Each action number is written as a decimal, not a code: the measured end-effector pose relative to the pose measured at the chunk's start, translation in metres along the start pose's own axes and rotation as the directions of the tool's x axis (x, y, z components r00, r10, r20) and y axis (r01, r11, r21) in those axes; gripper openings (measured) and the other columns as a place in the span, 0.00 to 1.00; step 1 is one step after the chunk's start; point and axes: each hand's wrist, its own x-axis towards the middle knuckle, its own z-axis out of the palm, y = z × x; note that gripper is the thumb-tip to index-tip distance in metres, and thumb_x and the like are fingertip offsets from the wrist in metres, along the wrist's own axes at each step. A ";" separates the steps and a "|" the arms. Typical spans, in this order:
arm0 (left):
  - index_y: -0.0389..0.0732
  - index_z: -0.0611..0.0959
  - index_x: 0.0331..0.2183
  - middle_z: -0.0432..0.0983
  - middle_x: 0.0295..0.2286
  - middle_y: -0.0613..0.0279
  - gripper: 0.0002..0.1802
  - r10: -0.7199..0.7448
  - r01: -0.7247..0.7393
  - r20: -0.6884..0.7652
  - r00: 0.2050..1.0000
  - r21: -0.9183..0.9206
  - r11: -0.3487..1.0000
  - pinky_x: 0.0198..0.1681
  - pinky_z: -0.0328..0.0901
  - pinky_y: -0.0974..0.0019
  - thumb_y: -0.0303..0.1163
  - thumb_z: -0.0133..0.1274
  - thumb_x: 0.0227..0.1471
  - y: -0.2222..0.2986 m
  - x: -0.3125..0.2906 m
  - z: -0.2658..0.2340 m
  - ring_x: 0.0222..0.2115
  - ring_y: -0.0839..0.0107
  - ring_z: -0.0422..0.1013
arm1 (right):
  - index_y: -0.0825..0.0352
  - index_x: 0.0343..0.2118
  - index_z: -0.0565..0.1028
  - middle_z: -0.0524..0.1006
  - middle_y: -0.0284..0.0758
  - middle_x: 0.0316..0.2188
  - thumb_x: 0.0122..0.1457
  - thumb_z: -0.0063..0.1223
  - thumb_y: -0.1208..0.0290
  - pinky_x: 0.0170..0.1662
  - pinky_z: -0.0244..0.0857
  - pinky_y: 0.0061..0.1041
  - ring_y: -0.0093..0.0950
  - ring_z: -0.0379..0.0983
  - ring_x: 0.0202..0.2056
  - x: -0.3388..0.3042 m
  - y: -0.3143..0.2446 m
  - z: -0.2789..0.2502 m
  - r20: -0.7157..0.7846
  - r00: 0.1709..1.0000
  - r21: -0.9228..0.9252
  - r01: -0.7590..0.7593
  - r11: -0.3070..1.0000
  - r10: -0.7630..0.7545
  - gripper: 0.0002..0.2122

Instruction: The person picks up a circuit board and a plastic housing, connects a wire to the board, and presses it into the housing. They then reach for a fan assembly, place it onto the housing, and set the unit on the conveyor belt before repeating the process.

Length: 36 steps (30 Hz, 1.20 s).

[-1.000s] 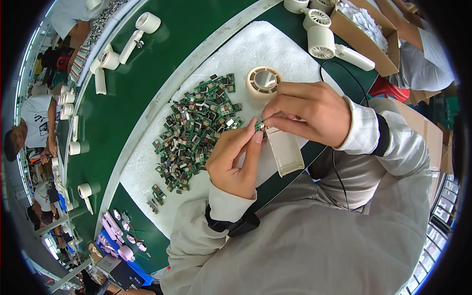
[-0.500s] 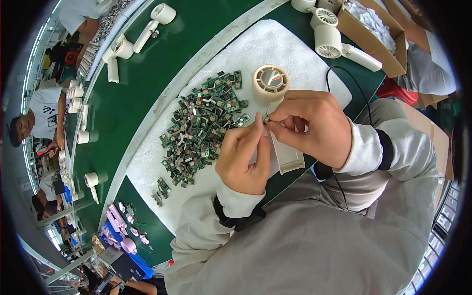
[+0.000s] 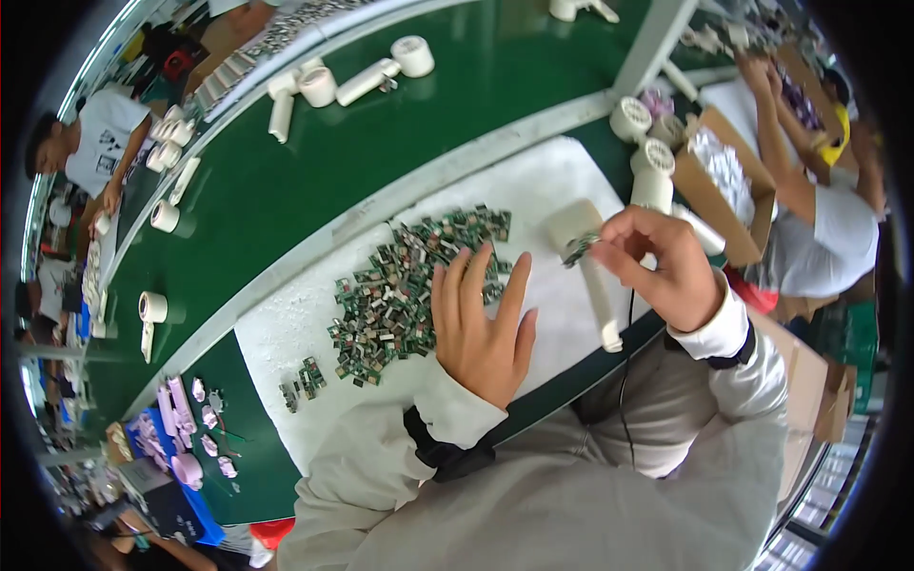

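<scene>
My right hand pinches a small green circuit board between thumb and forefinger. Beneath that board is a cream handheld fan, its head blurred and its slim handle slanting toward me. Whether a wire joins board and fan cannot be made out. My left hand lies palm down, fingers spread and holding nothing, across the right part of a heap of small green circuit boards. The hand hides some of the boards. A white foam sheet lies under the heap.
More cream fans stand right of the sheet, by a cardboard box of white pieces. A pale rail separates the sheet from a green belt carrying fan parts. Pinkish parts lie at left. Co-workers sit on both sides.
My hands have parted: the left has opened and spread over the boards, while the right has moved rightward with a board. The head view has shifted, showing more of the right side.
</scene>
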 end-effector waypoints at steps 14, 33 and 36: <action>0.40 0.83 0.40 0.73 0.38 0.58 0.18 0.148 -0.150 -0.052 0.988 -0.050 0.987 0.60 0.61 0.46 0.20 0.55 0.42 -0.013 -0.018 0.016 0.46 0.59 0.69 | 0.69 0.57 0.70 0.78 0.38 0.50 0.69 0.45 0.66 0.39 0.70 0.18 0.23 0.78 0.43 0.142 0.048 -0.053 -0.165 0.936 0.603 -0.154 0.783 0.311 0.18; 0.39 0.82 0.42 0.73 0.41 0.57 0.19 0.289 -0.252 0.057 0.955 -0.353 0.901 0.50 0.67 0.56 0.19 0.56 0.43 -0.013 -0.030 0.031 0.46 0.57 0.69 | 0.60 0.53 0.77 0.78 0.23 0.48 0.66 0.49 0.61 0.45 0.64 0.14 0.15 0.74 0.44 0.136 -0.009 -0.182 -0.355 0.927 -0.088 0.098 0.991 -0.123 0.16; 0.38 0.81 0.44 0.72 0.42 0.55 0.19 0.302 -0.260 0.078 0.950 -0.335 0.905 0.50 0.67 0.56 0.20 0.55 0.46 -0.015 -0.028 0.032 0.46 0.56 0.69 | 0.62 0.51 0.77 0.79 0.24 0.46 0.65 0.51 0.64 0.44 0.67 0.17 0.17 0.75 0.42 0.115 0.008 -0.174 -0.314 0.948 -0.187 -0.119 0.975 0.055 0.15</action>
